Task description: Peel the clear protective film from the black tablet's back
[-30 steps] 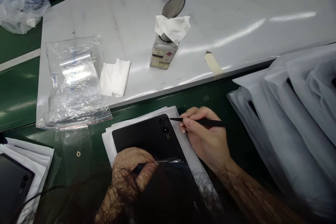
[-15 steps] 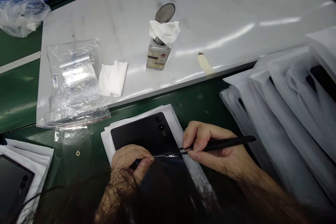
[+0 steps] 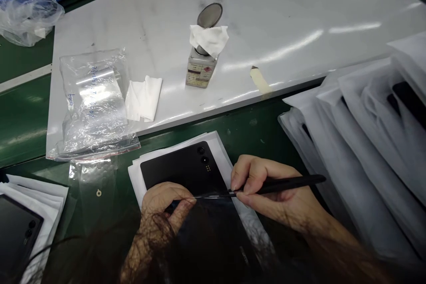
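A black tablet (image 3: 176,164) lies back up on white sheets (image 3: 218,142), its camera lenses near the upper right corner. Over its lower part stretches a clear film (image 3: 213,213) with a shiny edge. My left hand (image 3: 168,204) pinches the left end of that edge between thumb and finger. In my right hand (image 3: 266,182) is a pair of black tweezers (image 3: 296,182), squeezed together, tips at the film's right end. Loose hair covers part of the lower view and hides the tablet's near end.
On a raised pale board (image 3: 286,9) stand a metal solvent can (image 3: 199,69) with a white wipe over its top, a folded wipe (image 3: 146,97) and a clear zip bag (image 3: 96,102). White-sleeved items (image 3: 359,142) lean at right. Another tablet (image 3: 16,226) lies at lower left.
The tweezers' tips, apart before, have come together at the film's right end. My left hand has hardly moved.
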A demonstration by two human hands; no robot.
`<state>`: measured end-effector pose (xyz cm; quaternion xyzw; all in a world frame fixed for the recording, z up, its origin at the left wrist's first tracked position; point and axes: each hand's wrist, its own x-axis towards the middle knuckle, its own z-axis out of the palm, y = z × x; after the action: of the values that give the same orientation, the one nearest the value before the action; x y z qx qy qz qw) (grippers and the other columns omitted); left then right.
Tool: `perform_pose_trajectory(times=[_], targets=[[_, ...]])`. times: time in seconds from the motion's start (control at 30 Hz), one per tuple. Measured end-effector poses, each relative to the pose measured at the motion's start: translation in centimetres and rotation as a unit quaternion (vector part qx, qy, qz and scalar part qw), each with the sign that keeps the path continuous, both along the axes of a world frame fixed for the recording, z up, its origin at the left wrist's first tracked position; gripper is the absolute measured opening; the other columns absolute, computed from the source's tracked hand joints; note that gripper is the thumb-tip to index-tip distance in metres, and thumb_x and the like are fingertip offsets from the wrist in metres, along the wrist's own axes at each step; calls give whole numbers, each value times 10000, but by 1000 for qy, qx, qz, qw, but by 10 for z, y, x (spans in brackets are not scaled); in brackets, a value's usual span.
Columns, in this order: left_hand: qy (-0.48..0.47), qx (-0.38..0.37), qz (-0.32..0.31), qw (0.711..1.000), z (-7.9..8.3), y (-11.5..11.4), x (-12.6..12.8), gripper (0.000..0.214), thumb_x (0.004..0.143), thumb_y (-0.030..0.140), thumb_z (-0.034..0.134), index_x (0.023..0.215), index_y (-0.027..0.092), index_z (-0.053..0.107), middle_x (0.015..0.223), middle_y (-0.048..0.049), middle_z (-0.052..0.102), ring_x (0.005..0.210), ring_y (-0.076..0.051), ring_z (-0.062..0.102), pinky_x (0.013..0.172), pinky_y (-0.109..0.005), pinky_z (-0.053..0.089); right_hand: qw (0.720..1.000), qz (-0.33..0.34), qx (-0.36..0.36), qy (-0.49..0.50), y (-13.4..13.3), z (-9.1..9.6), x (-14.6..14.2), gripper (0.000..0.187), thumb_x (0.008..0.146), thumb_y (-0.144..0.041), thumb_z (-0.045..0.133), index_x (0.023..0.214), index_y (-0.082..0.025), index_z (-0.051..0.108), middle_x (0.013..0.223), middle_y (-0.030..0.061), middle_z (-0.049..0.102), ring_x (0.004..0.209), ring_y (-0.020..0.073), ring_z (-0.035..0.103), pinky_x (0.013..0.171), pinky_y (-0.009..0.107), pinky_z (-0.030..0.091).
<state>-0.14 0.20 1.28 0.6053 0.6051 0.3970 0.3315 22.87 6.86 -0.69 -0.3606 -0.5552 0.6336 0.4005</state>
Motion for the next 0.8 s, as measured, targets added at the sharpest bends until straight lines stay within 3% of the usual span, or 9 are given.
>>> perform_pose_trajectory(times=[0.37, 0.5, 0.63, 0.8], targets=[[6, 0, -2, 1000, -1, 0, -1, 90, 752, 209, 632, 710, 273, 678, 602, 43, 715, 534, -169, 679, 536, -261, 571, 999, -16, -24, 28, -4, -2, -2, 227, 822, -199, 963, 690, -338, 841, 710, 49, 805, 563, 214, 713, 502, 347, 579], [4, -4, -11, 1000, 0, 1, -1, 99, 745, 195, 636, 713, 278, 680, 597, 42, 715, 533, -170, 679, 530, -258, 571, 998, -17, -28, 48, -8, -8, 4, 210, 804, -205, 986, 714, -360, 877, 653, 52, 770, 548, 234, 702, 525, 401, 611], [-7, 2, 26, 1000, -1, 1, 1, 86, 743, 222, 637, 690, 275, 680, 587, 38, 708, 518, -172, 671, 523, -268, 565, 996, 6, -18, 83, -14, -14, 8, 212, 808, -210, 1006, 762, -385, 896, 647, 48, 758, 538, 245, 693, 505, 413, 611], [8, -3, 18, 1000, -2, 0, 2, 101, 743, 206, 633, 679, 273, 674, 581, 44, 710, 526, -168, 670, 548, -263, 567, 977, -113, -120, 131, -6, -21, -12, 262, 808, -296, 1065, 724, -323, 818, 738, 21, 771, 535, 173, 651, 440, 295, 528]])
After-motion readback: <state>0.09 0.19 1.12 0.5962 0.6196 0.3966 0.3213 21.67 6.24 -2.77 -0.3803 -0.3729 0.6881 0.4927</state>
